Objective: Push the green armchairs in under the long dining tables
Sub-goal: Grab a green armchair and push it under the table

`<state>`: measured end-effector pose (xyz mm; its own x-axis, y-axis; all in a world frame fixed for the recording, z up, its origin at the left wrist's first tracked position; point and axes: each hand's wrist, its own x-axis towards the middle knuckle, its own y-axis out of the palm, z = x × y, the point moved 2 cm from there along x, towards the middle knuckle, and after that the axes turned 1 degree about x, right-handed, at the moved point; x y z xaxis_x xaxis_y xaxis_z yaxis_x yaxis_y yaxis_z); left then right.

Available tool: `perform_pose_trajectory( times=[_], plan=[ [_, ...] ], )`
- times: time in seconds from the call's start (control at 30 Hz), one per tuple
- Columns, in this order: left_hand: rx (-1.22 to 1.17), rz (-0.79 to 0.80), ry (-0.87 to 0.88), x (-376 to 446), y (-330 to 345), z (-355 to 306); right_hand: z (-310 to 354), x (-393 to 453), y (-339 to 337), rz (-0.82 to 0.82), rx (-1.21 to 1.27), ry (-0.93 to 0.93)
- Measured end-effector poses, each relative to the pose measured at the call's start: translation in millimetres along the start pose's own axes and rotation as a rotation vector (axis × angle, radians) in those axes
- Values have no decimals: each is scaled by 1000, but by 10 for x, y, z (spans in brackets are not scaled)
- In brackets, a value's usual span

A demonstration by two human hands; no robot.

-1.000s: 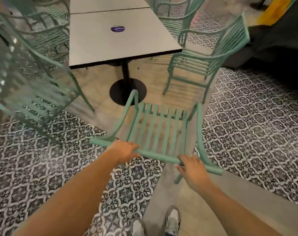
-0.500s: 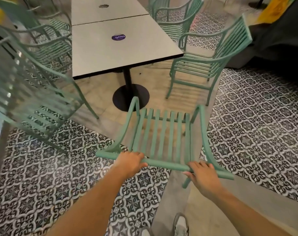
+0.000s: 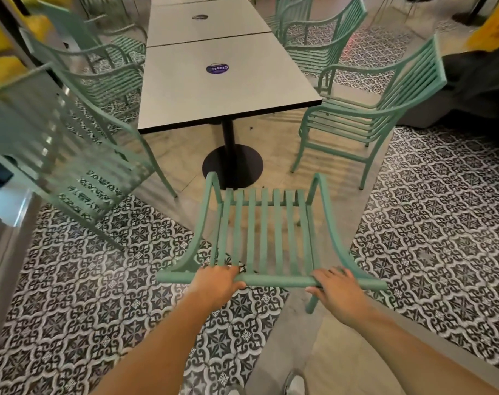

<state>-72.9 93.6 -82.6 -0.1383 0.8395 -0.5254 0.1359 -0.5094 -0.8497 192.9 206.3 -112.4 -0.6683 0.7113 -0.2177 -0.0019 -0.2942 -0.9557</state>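
Observation:
A green slatted armchair (image 3: 267, 226) stands right in front of me, its front facing the near end of the long grey dining table (image 3: 222, 89). My left hand (image 3: 218, 282) and my right hand (image 3: 335, 290) both grip the top rail of its backrest. The chair's front edge is close to the table's black round base (image 3: 232, 165), still outside the tabletop's edge. A purple sticker (image 3: 217, 68) lies on the tabletop.
Another green armchair (image 3: 368, 115) stands angled at the table's right corner, and one (image 3: 60, 155) at the left, pulled out. More green armchairs (image 3: 319, 38) line both sides further back. The floor is patterned tile with a plain strip under the table. My shoe (image 3: 295, 384) shows below.
The chair and both hands have moved forward toward the table end, and the chair has turned to face it more squarely. My grip is unchanged.

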Motion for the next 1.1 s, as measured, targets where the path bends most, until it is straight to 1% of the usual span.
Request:
perform_pose_trajectory(
  times=[0.43, 0.57, 0.7, 0.77, 0.8, 0.83, 0.93, 0.97, 1.03, 1.07, 1.1],
  plan=[
    [-134, -58, -110, -104, 118, -129, -53, 116, -283, 167, -12, -70],
    [-132, -71, -117, -165, 97, -166, -93, 124, -281, 159, 1, -86],
    [-204, -153, -145, -245, 139, -157, -154, 114, -262, 182, 30, -73],
    [-258, -210, -207, -316, 197, -105, -129, 86, -286, 150, 25, -23],
    [-289, -251, -268, -365, 248, -49, -122, 65, -287, 102, 30, 47],
    [-334, -305, -354, -420, 296, 21, -135, 50, -282, 15, 52, 142],
    [-511, -482, -688, -600, 458, 319, -230, 22, -270, -291, 168, 470],
    [-611, -536, -792, -653, 474, 385, -287, 10, -272, -383, 279, 593],
    [-874, -612, -977, -732, 451, 447, -364, -38, -346, -544, 625, 876],
    [-1047, -618, -1058, -762, 441, 442, -420, -36, -335, -602, 833, 1037],
    [-1248, -616, -1128, -774, 422, 425, -469, -15, -294, -615, 1062, 1193]
  ],
)
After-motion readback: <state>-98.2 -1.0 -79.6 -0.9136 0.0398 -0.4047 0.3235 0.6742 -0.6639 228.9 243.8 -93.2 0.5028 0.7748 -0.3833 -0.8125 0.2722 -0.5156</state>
